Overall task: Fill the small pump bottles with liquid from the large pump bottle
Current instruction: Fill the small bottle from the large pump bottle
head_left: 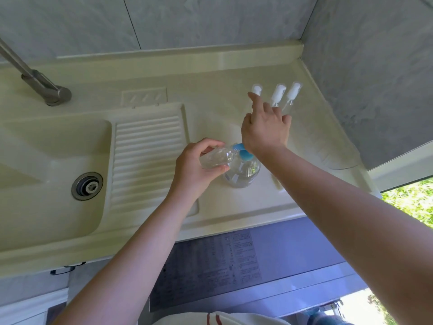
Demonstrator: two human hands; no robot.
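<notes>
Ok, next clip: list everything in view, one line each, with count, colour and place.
small pump bottles: three, clear with white tops, back right of counter
small bottle: one, clear, tilted in left hand
large pump bottle: one, clear with blue pump, counter centre
counter: one, cream, with ribbed drainboard
sink: one, cream, left, metal drain
tap: one, grey metal, back left
left hand: grips the small bottle
right hand: index fingertip at the leftmost white top

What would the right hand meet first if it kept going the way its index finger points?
Probably the white pump top of the leftmost small bottle: the right hand has its index fingertip at or just short of it. Whether they touch is unclear from this one view.
</notes>
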